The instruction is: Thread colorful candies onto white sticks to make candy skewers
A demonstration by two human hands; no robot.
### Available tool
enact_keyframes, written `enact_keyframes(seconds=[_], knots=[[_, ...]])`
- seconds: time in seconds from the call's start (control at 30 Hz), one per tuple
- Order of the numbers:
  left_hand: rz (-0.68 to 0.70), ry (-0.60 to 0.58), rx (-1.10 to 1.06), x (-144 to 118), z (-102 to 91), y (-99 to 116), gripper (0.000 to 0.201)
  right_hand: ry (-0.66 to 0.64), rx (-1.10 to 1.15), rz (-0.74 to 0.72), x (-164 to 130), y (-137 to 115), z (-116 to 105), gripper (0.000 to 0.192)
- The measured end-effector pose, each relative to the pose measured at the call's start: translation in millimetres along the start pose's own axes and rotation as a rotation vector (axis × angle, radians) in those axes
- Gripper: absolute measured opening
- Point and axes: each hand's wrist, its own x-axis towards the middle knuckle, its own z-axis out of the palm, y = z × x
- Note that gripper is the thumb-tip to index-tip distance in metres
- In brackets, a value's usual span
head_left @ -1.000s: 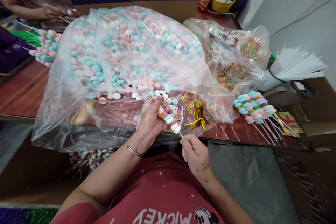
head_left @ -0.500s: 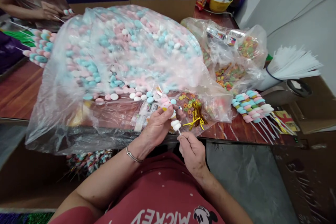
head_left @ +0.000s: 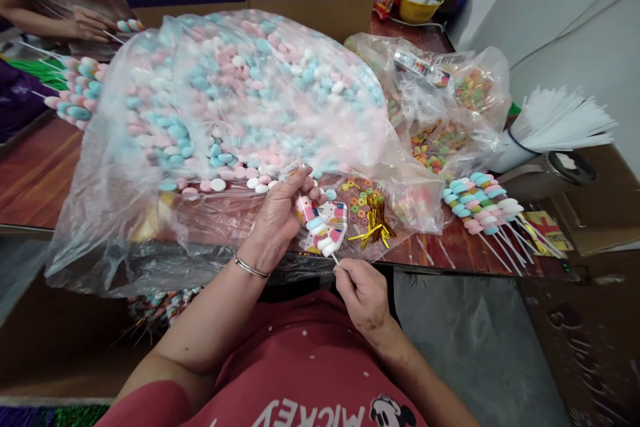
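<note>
My right hand [head_left: 364,293] is closed round the white stick of a marshmallow skewer [head_left: 315,225], whose pink, blue and white sweets point up and left. A small clear bag with a coloured print [head_left: 338,215] lies about the skewer. My left hand [head_left: 283,208] is curled at the bag's upper end, thumb and fingers pinching it; the skewer's tip is hidden there. Just right of them lie ring-shaped gummies [head_left: 356,199] and gold twist ties [head_left: 376,220] on clear plastic.
A big clear bag of marshmallows [head_left: 250,93] covers the table's middle. Finished skewers [head_left: 481,203] lie at right, near a container of white sticks [head_left: 555,123]. Bagged gummies [head_left: 435,140] sit behind. A co-worker's hand [head_left: 90,23] holds another skewer at far left.
My left hand has shifted left and up, its back turning more into view. The printed bag now shows spread around the skewer. My right hand has moved slightly left, still on the stick.
</note>
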Motion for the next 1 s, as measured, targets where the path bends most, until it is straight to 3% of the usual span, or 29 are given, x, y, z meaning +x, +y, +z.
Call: enact_keyframes(seconds=[0.2,0.3,0.37,0.53,0.6,0.7,0.77,0.83,0.9,1.0], knots=[[0.170,0.072,-0.027,-4,4.5,-17,0.029,0.133,-0.315,-0.185,2,-1,10,0.018],[0.206,0.063,-0.016,-8,3.3,-26,0.031,0.157,-0.329,-0.195,3,-1,13,0.017],[0.207,0.047,0.001,-10,2.2,-32,0.031,0.104,-0.137,-0.029,2,-2,13,0.018],[0.148,0.022,0.008,-16,3.8,-43,0.031,-0.083,0.806,0.717,6,-13,10,0.022],[0.105,0.024,0.007,-17,5.3,-43,0.031,-0.107,1.062,0.836,10,-17,9,0.021],[0.062,0.025,0.007,-17,5.7,-37,0.029,-0.175,1.213,0.865,13,-19,8,0.019],[0.070,0.008,0.005,-17,4.7,-33,0.029,-0.219,1.162,0.840,13,-19,6,0.020],[0.072,-0.012,0.011,-17,3.8,-32,0.029,-0.253,0.938,0.727,11,-17,5,0.021],[0.051,-0.022,0.022,-19,3.4,-34,0.029,-0.225,0.558,0.478,10,-15,5,0.023],[0.013,-0.033,0.042,-24,3.5,-39,0.030,-0.029,-0.039,0.020,10,-12,7,0.025]])
